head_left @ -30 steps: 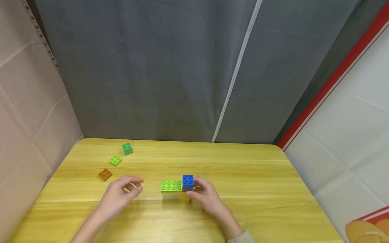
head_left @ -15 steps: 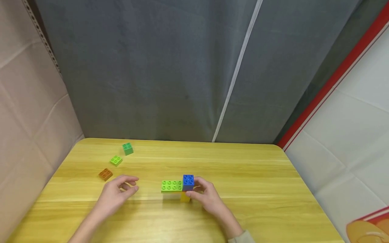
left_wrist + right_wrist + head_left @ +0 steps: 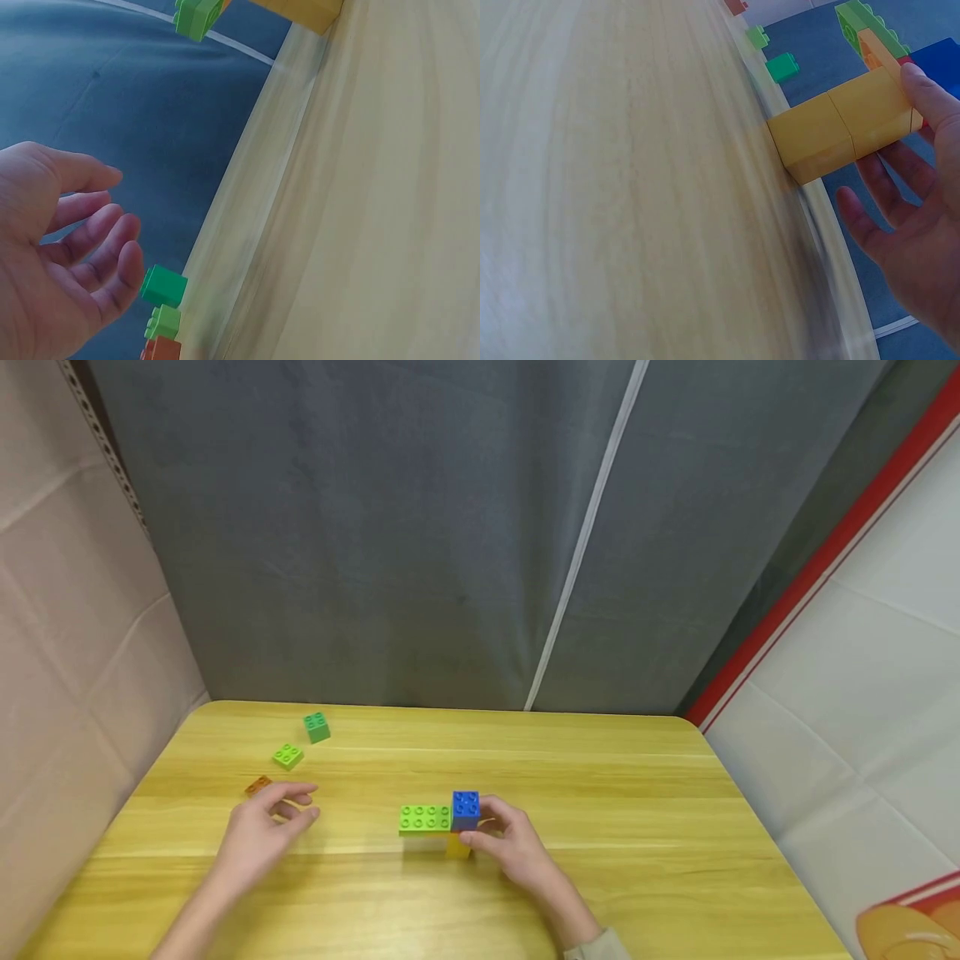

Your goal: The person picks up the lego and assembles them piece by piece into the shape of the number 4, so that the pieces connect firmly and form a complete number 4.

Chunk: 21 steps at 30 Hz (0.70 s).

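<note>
My right hand (image 3: 513,845) holds an upright stack of toy building bricks, with thumb and fingers on its upper part. On top is a blue brick (image 3: 466,812); a long lime-green brick (image 3: 424,818) juts out to its left. Yellow bricks (image 3: 847,124) form the base on the table, and the right wrist view also shows an orange piece (image 3: 877,51) under the green one and a bit of red. My left hand (image 3: 258,831) hovers with loosely bent fingers and nothing in them. It partly covers a brown-orange brick (image 3: 257,785) in the head view.
Behind the left hand, a small lime-green brick (image 3: 288,757) and a darker green brick (image 3: 317,727) lie on the wooden table (image 3: 600,793). A grey curtain (image 3: 375,543) hangs along the table's far edge. Pale sheets flank both sides.
My left hand has moved left, away from the stack and toward the brown-orange brick, which it now partly hides. The right hand and the stack stay in place.
</note>
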### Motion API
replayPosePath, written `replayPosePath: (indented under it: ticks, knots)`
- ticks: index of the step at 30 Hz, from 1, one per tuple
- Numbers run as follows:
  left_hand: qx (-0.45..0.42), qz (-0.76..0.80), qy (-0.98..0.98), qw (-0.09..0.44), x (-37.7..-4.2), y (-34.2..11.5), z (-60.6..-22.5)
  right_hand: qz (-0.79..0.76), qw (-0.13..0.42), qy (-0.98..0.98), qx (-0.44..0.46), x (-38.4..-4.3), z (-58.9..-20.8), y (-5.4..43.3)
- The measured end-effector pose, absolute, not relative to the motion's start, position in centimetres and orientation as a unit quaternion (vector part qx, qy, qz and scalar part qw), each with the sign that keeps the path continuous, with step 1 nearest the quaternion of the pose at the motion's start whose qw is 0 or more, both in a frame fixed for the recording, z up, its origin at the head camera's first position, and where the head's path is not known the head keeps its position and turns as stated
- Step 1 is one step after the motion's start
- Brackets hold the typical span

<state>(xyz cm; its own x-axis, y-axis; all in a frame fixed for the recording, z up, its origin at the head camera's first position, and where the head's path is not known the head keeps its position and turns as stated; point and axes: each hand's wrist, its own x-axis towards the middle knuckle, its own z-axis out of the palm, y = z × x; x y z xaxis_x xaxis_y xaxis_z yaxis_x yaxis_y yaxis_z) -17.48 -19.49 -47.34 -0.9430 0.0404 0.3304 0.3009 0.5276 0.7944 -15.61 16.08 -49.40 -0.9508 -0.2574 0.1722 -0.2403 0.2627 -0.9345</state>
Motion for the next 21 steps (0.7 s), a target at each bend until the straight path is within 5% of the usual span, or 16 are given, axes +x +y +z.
replayPosePath:
  ticks: [21]
  knots:
    - [-0.062, -0.455, -0.873, 0.165, -24.9, -20.8, -45.8, -0.592, 0.011, 0.791, -0.154, -15.6, -49.3, 16.1]
